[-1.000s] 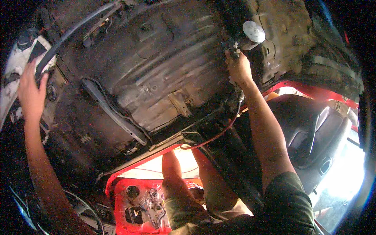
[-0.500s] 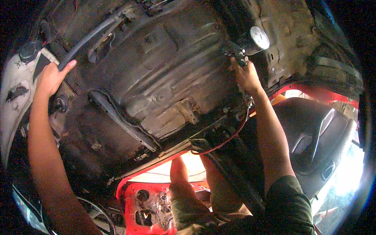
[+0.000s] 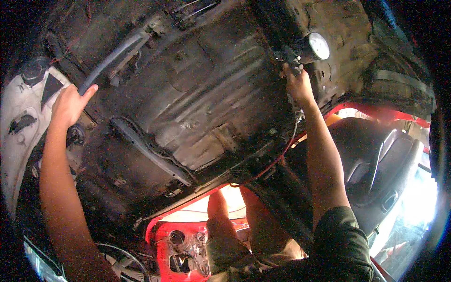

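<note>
My left hand (image 3: 69, 103) grips a long grey tube (image 3: 108, 62) beside a pale panel (image 3: 26, 101) at the left, thumb lying along the tube. My right hand (image 3: 299, 87) is wrapped round a dark hand tool (image 3: 293, 61) with small pale knobs. Just beside that tool is a silver cylinder end or dial (image 3: 318, 46), too small to tell which. A cable or hose (image 3: 285, 152) runs down from near my right hand. Both hands are at the dark, ribbed car floor pan (image 3: 206, 84).
A black seat (image 3: 376, 174) is at the right. Below are my legs (image 3: 256, 225), a stripped red door (image 3: 167, 249) with holes, and a red-edged opening. A steering wheel (image 3: 129, 256) shows at the lower left, and a dark rail (image 3: 155, 157) crosses the pan.
The view has shifted, so the pan sits further right and down. My left hand, earlier spread at the panel, is now closed on the tube. My right hand keeps the tool.
</note>
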Tool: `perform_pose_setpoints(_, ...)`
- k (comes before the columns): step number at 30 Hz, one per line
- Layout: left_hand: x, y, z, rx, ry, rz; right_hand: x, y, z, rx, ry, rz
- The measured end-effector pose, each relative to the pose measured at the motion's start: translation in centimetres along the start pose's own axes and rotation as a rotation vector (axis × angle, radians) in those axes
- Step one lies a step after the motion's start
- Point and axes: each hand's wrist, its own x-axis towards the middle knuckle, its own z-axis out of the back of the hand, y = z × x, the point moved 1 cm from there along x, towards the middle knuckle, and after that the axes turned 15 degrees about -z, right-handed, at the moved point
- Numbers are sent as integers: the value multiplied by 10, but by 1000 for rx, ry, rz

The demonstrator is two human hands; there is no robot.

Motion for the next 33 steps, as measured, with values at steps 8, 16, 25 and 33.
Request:
perform_pose_setpoints(8, -4, -11, 4, 68, -86, -30, 29, 66, -42, 382, -107, 44)
perform_pose_setpoints(16, -2, -15, 12, 8, 68, 4, 24, 76, -77, 389, -270, -22)
perform_pose_setpoints(25, -3, -13, 13, 3, 55, -33, 1, 13, -63, 269, -314, -239)
perform_pose_setpoints(33, -1, -12, 14, -26, 70, -10, 10, 16, -81, 341, -430, -151)
